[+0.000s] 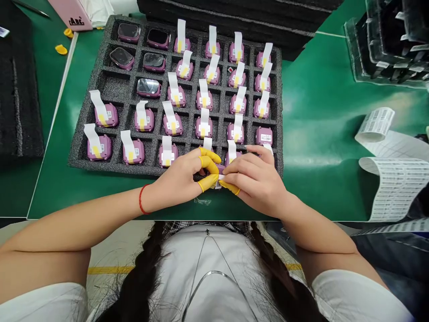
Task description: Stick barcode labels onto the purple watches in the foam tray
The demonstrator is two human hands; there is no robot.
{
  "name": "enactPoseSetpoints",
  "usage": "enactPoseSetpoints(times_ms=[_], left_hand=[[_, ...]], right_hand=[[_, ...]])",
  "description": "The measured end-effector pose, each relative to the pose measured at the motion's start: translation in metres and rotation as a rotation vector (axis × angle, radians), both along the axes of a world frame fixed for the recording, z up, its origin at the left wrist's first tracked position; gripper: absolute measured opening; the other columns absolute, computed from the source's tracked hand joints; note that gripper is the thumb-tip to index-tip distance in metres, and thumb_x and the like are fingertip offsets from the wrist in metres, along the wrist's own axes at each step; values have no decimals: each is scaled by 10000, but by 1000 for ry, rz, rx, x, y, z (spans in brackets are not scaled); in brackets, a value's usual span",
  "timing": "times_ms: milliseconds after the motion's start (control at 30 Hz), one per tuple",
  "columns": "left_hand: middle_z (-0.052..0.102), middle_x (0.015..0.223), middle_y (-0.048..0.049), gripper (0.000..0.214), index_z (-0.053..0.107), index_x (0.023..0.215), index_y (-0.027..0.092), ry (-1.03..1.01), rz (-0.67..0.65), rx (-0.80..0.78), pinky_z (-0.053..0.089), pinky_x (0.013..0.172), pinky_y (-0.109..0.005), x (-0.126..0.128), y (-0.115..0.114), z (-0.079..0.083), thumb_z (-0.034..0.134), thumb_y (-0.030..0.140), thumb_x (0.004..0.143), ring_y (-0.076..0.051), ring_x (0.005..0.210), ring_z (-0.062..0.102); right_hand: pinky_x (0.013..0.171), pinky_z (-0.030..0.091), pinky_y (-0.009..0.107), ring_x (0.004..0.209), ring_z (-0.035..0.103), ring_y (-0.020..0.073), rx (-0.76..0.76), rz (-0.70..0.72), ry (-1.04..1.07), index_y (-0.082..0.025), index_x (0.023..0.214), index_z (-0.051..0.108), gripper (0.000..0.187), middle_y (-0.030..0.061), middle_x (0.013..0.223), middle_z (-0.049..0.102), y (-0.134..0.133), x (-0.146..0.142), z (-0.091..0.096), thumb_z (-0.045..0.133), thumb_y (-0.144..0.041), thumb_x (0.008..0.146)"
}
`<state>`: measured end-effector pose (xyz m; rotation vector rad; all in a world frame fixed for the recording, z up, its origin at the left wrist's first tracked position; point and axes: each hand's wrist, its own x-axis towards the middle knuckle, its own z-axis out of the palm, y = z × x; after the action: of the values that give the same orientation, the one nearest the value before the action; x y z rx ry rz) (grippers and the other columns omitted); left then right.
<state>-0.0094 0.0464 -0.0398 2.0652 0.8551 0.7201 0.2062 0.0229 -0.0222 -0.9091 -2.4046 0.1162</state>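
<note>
Left hand (191,173) and right hand (256,182) both drawn narrow, holding a purple watch (220,169) between them at the foam tray's (117,168) near edge, five o'clock from its centre. Step in hand, I judge: working a white strip (220,177) at the watch; exact grip hidden by fingers. Next move likely calls for steady left support, even right fingertip pressure.

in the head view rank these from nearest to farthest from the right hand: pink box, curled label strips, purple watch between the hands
1. Purple watch: just left of the right hand.
2. Curled label strips: out to that hand's right.
3. Pink box: upper left of the view.
</note>
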Motion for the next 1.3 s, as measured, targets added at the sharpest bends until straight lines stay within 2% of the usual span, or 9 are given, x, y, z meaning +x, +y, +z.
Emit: enactPoseSetpoints(times_ms=[167, 267, 367, 533, 633, 700, 867, 1033, 1300], left_hand=[[653, 1091, -45, 74, 624, 840, 173, -4, 42, -5, 528, 725, -206, 1, 0, 1, 601, 104, 849, -109, 941, 648], [633, 1141, -83, 47, 640, 858, 169, 20, 27, 44, 531, 864, -290, -1, -2, 4, 600, 145, 856, -153, 1040, 630], [625, 1183, -113, 119, 685, 859, 171, 44, -39, 94, 497, 956, -368, -5, -2, 5, 574, 206, 887, -199, 1136, 586], [628, 1241, -95, 327, 729, 821, 200, 11, -144, 24, 499, 932, -371, -11, 4, 3, 454, 295, 970, -201, 1109, 577], [647, 1208, -81, 238, 691, 809, 192, 31, -155, 20, 485, 923, -357, -11, 7, 2, 536, 312, 943, -197, 1072, 583], [653, 1182, -77, 117, 645, 898, 184, 109, -139, 54, 467, 930, -359, -9, 7, 2, 652, 298, 873, -203, 1063, 582], [639, 1095, -79, 528, 506, 1218, 159, 224, -86, 178, 438, 951, -393, -5, 3, -2, 759, 352, 797, -221, 1005, 562], [635, 1142, -75, 633, 401, 1317, 198, 215, -14, 322, 350, 1080, -471, -2, -5, -13, 736, 398, 819, -232, 1062, 561], [621, 1084, -66, 632, 386, 1330, 211, 252, 93, 418, 372, 1081, -511, 3, -12, -19, 713, 413, 828, -242, 1040, 582]], right_hand=[[797, 487, 351, 824, 610, 156, -497, -184, 462, -232, 765, 642, 103, 12, 847, 657, 8, 12, 10, 699, -277, 837], [754, 500, 335, 815, 602, 159, -822, -291, 638, -208, 676, 640, 235, 27, 856, 631, 14, 14, 7, 731, -389, 796], [724, 499, 323, 783, 589, 149, -968, -333, 705, -192, 632, 635, 293, 32, 853, 620, 19, 13, 2, 766, -429, 744], [728, 503, 329, 804, 588, 156, -980, -360, 691, -193, 628, 651, 277, 40, 871, 620, 18, 10, 1, 772, -417, 737], [718, 502, 326, 797, 586, 154, -988, -360, 685, -192, 630, 655, 271, 40, 878, 618, 17, 9, 2, 771, -411, 739], [717, 499, 328, 794, 582, 153, -995, -365, 684, -192, 630, 651, 264, 39, 886, 615, 16, 8, 2, 769, -400, 742], [854, 464, 399, 904, 566, 187, -934, -362, 634, -203, 662, 656, 212, 41, 931, 617, 6, 1, -4, 742, -362, 773], [960, 410, 467, 1037, 526, 238, -873, -373, 520, -212, 677, 681, 252, 57, 982, 623, -2, -9, -7, 721, -434, 791], [987, 390, 467, 1061, 508, 239, -823, -378, 446, -220, 663, 680, 254, 49, 981, 635, -4, -14, -9, 698, -419, 820]])
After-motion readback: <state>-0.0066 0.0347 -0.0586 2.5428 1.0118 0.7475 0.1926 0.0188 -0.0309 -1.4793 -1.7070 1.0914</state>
